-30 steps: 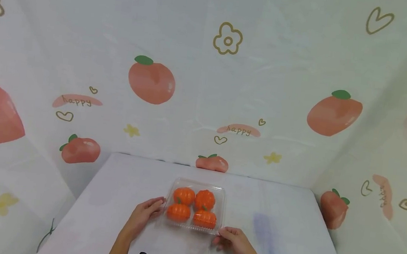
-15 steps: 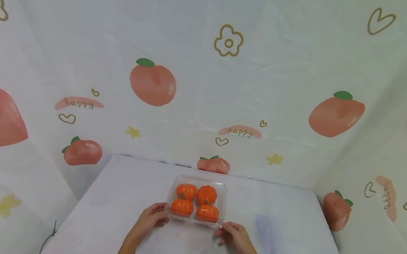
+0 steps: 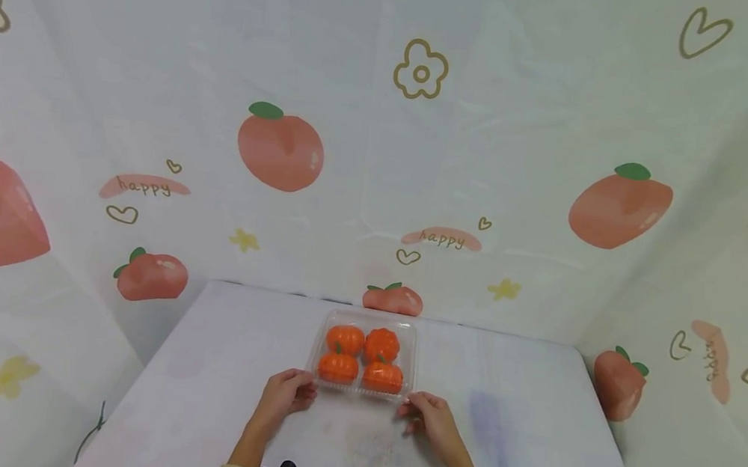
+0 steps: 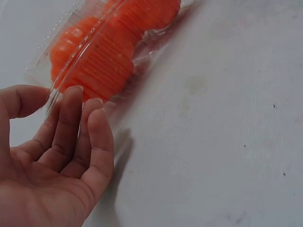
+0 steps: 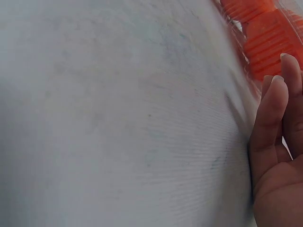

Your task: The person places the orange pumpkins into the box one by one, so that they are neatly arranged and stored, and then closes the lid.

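Both hands meet the near edge of a clear plastic clamshell box (image 3: pixel 365 353) with a loose, spread grip: the left hand (image 3: pixel 286 392) lays nearly straight fingers (image 4: pixel 71 118) against its near-left corner, thumb on the far side of the rim, and the right hand (image 3: pixel 429 418) sets straight fingertips (image 5: pixel 279 94) at its near-right corner. Neither hand pinches the plastic. Inside the closed box sit four orange pumpkin-shaped pieces (image 3: pixel 362 356) in two rows. It rests on the white tabletop (image 3: pixel 517 428), toward the far middle, close to the backdrop (image 3: pixel 355 149). That backdrop carries peaches, hearts, flowers and the word "happy" (image 3: pixel 441 238), printed twice. No label shows on the box.
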{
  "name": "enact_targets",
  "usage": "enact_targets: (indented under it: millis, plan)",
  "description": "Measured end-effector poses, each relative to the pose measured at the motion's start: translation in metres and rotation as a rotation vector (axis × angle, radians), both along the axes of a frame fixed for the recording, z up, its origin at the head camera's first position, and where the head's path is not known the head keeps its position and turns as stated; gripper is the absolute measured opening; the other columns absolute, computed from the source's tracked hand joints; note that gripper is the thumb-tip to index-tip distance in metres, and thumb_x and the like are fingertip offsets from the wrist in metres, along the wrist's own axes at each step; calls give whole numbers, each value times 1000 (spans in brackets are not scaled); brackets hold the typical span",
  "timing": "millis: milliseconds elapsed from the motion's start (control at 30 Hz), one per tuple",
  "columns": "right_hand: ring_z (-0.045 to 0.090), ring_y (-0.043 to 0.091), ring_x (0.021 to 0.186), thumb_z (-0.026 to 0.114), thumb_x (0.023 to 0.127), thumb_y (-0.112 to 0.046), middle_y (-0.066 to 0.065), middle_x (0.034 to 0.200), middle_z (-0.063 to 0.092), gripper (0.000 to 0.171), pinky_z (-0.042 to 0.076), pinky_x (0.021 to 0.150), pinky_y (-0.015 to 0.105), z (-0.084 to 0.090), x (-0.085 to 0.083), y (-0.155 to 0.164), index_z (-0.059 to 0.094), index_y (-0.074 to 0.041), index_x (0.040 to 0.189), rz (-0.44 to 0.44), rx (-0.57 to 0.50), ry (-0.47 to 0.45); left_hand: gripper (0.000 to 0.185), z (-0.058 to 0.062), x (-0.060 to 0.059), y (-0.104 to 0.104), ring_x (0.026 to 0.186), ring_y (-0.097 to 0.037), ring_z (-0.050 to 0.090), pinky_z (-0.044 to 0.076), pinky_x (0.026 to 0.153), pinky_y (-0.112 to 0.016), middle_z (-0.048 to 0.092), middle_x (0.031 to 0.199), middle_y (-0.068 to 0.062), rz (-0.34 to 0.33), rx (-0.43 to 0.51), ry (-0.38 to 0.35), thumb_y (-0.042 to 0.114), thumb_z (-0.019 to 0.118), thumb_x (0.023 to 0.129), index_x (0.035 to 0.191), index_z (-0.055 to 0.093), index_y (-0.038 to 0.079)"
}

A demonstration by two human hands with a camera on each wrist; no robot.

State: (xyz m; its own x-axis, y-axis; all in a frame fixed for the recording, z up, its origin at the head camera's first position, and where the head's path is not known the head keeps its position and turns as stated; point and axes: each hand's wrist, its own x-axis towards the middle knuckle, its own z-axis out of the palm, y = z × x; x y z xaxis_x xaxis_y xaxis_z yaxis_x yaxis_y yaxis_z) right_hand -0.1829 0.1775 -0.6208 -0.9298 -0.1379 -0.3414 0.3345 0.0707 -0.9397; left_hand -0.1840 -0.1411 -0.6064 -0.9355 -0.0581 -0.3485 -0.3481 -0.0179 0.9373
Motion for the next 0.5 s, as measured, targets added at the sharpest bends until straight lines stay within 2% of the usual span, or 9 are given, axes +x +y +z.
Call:
enact_targets:
  millis: [233,500]
  plan:
    - [63,13,75,56,102,-23,0,81,73,37,57,62,26,0,-3,-2,65,13,106,-15,-17,36,34,2,-5,5,79,-17,70,61,73,-30,75,90,-9,50,39,2,25,59,102,109,66,-7]
    - [61,14,73,54,103,-21,-1,79,70,35,56,63,26,1,-2,-2,63,13,104,-6,-3,48,32,1,-5,5,79,-17,70,61,72,-29,75,88,-8,60,60,1,22,59,102,109,66,-8]
